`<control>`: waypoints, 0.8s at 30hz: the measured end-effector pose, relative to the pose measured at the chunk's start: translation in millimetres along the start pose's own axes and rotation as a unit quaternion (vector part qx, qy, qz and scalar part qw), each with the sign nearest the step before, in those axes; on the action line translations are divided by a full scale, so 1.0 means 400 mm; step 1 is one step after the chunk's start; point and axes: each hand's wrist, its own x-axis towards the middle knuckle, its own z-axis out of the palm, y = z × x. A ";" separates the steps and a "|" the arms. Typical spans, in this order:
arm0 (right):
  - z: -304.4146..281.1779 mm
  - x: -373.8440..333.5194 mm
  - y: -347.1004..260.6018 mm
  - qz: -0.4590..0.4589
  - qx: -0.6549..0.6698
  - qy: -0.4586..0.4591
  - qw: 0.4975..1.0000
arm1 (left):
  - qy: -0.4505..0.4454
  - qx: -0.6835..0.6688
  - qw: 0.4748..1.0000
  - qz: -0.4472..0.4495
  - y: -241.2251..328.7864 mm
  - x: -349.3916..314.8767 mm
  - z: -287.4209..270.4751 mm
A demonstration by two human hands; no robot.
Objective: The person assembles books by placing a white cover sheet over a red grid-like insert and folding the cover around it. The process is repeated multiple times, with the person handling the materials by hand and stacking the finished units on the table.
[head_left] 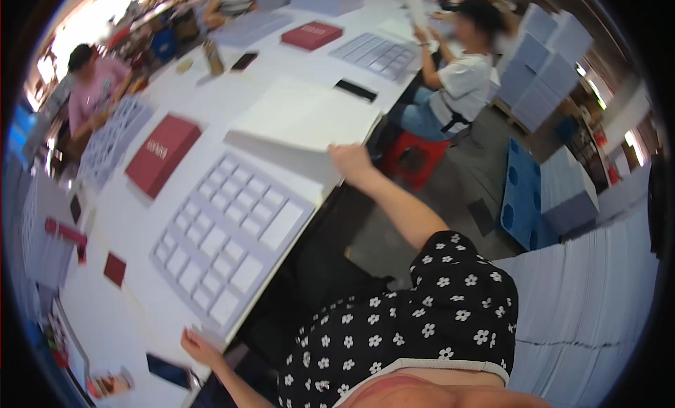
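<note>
My right hand (351, 165) is closed on the near edge of a large white sheet (306, 120), which lies on the table with its near side lifted a little. My left hand (202, 349) is beside the near-left corner of a pale lavender board (242, 229) with rows of rectangular openings. Its fingers look parted and hold nothing that I can see; whether they touch the board's corner is unclear. The board lies flat along the table edge, between my two hands.
Red boxes (163, 155) (311, 35) and phones (169, 369) (356, 90) lie on the white table (140, 295). Co-workers sit at the right (460, 85) and far left (95, 92). A red stool (415, 158), a blue pallet (520, 193) and tall paper stacks (590, 295) stand at the right.
</note>
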 end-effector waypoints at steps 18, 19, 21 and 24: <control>0.169 -0.162 0.100 0.530 0.736 -0.036 0.420 | 0.032 -0.086 0.995 -0.033 0.105 -0.019 0.004; 0.175 -0.145 0.100 0.536 0.761 -0.022 0.364 | 0.032 -0.108 0.992 -0.050 0.102 -0.015 0.005; 0.158 -0.110 0.046 0.533 0.794 -0.001 0.291 | 0.045 -0.164 0.983 -0.074 0.090 -0.002 -0.005; 0.107 -0.088 -0.027 0.422 0.864 -0.060 0.266 | 0.013 -0.261 0.954 -0.148 0.134 0.037 -0.048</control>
